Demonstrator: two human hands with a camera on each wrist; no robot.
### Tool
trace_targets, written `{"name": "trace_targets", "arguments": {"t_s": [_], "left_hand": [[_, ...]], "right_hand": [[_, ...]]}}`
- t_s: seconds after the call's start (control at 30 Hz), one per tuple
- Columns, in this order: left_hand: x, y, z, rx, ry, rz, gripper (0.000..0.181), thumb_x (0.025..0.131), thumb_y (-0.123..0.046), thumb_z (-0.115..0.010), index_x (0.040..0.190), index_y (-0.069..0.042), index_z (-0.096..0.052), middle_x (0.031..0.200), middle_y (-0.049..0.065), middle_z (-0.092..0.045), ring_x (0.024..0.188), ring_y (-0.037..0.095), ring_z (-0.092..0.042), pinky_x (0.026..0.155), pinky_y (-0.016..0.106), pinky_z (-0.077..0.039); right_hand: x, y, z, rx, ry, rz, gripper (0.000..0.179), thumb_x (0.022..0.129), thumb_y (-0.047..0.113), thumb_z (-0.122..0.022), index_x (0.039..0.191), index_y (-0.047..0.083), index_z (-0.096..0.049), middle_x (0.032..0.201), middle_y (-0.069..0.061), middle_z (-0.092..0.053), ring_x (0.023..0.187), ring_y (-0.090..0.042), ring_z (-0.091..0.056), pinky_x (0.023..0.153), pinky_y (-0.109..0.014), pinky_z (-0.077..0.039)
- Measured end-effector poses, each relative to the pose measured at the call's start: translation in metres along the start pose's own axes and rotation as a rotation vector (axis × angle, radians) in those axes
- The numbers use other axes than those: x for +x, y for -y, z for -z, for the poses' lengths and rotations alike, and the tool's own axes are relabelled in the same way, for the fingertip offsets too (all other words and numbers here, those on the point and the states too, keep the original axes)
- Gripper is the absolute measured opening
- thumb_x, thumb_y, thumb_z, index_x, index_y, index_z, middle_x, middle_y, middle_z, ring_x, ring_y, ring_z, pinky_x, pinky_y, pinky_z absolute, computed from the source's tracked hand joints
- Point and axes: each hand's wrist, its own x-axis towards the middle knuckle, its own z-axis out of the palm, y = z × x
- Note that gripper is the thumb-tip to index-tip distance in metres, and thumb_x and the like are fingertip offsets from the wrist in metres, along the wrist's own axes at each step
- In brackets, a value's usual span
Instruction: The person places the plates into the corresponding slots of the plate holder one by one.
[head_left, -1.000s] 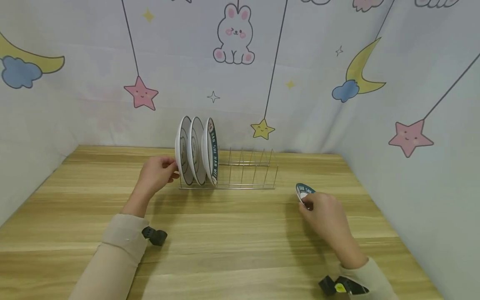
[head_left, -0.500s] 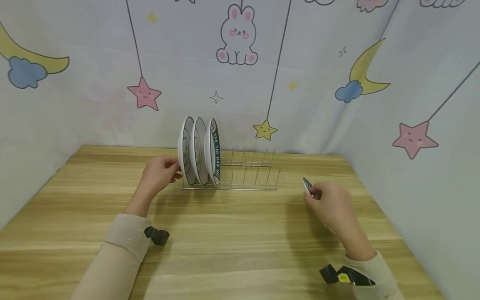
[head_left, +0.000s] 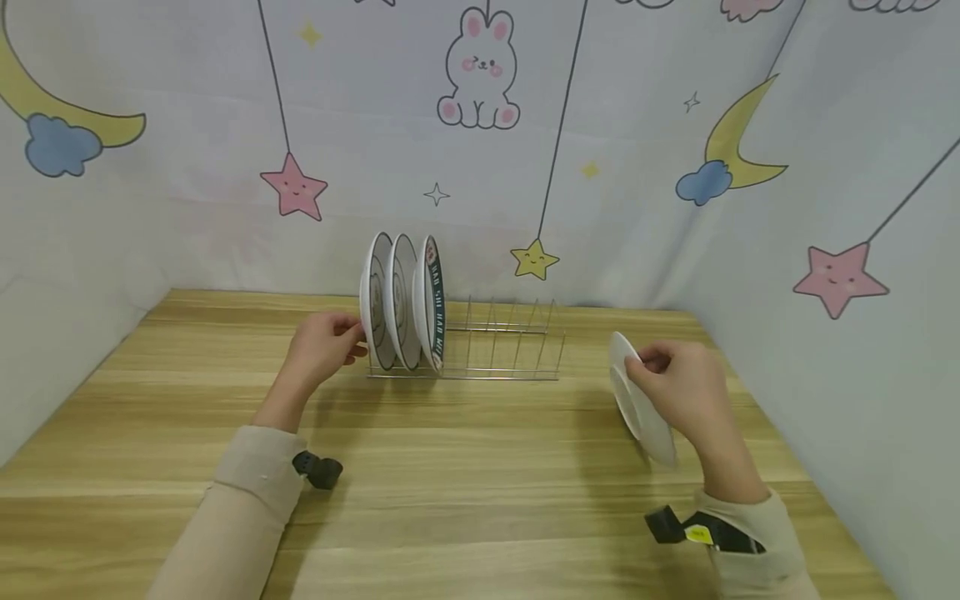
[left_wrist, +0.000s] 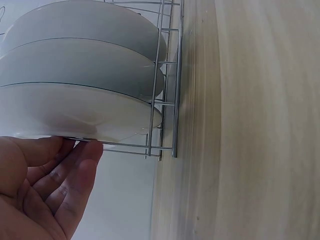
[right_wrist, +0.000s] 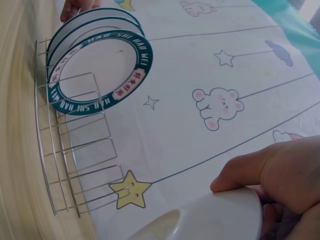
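Note:
Three white plates with green lettered rims stand upright in the left part of a wire dish rack [head_left: 502,373]; the nearest to its middle is a green-rimmed plate [right_wrist: 100,70]. My left hand [head_left: 324,346] is at the rack's left end, beside the outermost plate [left_wrist: 85,110]. Its thumb and fingers pinch the end wire of the rack in the left wrist view. Over the table's right side, my right hand [head_left: 678,385] grips another white plate [head_left: 637,408] by its upper rim. That plate is tilted, its plain underside toward the rack.
The rack's right-hand slots [right_wrist: 85,165] hold no plates. A wood-grain table [head_left: 465,483] lies under everything. Behind and at the sides hangs a white cloth [head_left: 360,125] printed with stars, moons and a rabbit.
My right hand has raised and turned its plate, so the white underside now shows instead of the green rim. The left hand stays at the rack's end. The head view has shifted slightly.

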Motion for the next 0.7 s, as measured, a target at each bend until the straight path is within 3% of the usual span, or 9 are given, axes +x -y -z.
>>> {"name": "trace_targets", "arguments": {"t_s": [0.33, 0.7], "left_hand": [[0.001, 0.001, 0.0, 0.004, 0.004, 0.007, 0.031, 0.104, -0.014, -0.049, 0.118, 0.009, -0.064, 0.109, 0.024, -0.068, 0.088, 0.029, -0.071, 0.071, 0.031, -0.06], [0.001, 0.001, 0.0, -0.002, 0.001, 0.01, 0.029, 0.104, -0.013, -0.05, 0.117, 0.008, -0.065, 0.108, 0.023, -0.069, 0.087, 0.029, -0.071, 0.07, 0.03, -0.059]], "right_hand": [[0.009, 0.013, 0.004, 0.098, -0.065, -0.001, 0.02, 0.088, 0.02, -0.071, 0.08, 0.002, -0.073, 0.068, -0.004, -0.067, 0.06, -0.015, -0.06, 0.05, -0.021, -0.048], [0.019, 0.039, 0.004, 0.276, -0.194, -0.052, 0.022, 0.087, 0.021, -0.074, 0.084, -0.001, -0.075, 0.07, -0.009, -0.066, 0.059, -0.012, -0.057, 0.049, -0.015, -0.046]]}}
